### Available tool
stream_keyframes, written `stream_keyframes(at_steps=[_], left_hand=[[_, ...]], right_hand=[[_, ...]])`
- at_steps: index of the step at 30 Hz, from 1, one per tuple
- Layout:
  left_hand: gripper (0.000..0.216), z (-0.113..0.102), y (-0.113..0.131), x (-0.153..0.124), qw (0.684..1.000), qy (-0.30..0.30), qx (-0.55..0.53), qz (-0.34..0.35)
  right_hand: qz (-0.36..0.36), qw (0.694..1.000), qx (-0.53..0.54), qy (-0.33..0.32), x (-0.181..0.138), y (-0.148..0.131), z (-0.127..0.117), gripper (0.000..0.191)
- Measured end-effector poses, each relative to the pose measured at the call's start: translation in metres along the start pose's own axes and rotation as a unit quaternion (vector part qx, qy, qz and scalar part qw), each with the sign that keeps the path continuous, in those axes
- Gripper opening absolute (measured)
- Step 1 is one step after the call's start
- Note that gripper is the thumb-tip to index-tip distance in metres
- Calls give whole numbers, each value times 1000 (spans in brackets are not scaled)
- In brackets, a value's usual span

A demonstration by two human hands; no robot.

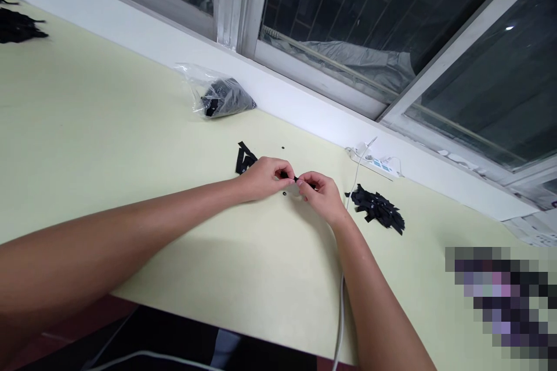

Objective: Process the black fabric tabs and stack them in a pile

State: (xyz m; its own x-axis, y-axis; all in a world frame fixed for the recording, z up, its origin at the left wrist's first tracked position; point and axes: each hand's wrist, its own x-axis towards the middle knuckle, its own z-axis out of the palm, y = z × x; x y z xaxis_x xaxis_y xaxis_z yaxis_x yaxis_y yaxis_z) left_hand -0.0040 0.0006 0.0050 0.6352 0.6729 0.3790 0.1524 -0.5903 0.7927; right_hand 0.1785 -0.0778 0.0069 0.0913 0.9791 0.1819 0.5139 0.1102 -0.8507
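Note:
Between my two hands is a short black strip [296, 179], probably fabric, mostly hidden by the fingers. My left hand [264, 178] pinches one end of it, and my right hand [321, 192] pinches the other. Behind my left hand lies a small bunch of black strips [243, 157]. A tiny dark round piece [284, 193] rests on the table just below the fingertips, and a second dark round piece [282, 148] sits farther back. To the right of my right hand is a larger heap of black strips [378, 208].
A clear plastic bag [226, 97] with black contents stands near the wall on the pale yellow table [108, 127]. A white power strip [376, 163] lies at the back right; its white cable [342, 307] runs beside my right forearm. More black pieces [20, 26] lie far left.

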Motion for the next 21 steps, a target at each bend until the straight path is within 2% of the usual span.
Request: stream_keyframes(at_steps=[5,10,16,21], left_hand=[[11,-1,2,1,1000,2,9,-11],[13,1,-2,3,998,15,-52,-13],[14,1,-2,4,998,-13,-52,-22],[13,2,-2,4,996,-8,-82,-22]], right_hand=[[0,1000,8,-1,0,-2,1,25],[-2,1000,15,-5,0,-3,2,23],[-15,1000,1,2,-1,-3,2,23],[-23,1000,-18,10,-1,-2,2,22]])
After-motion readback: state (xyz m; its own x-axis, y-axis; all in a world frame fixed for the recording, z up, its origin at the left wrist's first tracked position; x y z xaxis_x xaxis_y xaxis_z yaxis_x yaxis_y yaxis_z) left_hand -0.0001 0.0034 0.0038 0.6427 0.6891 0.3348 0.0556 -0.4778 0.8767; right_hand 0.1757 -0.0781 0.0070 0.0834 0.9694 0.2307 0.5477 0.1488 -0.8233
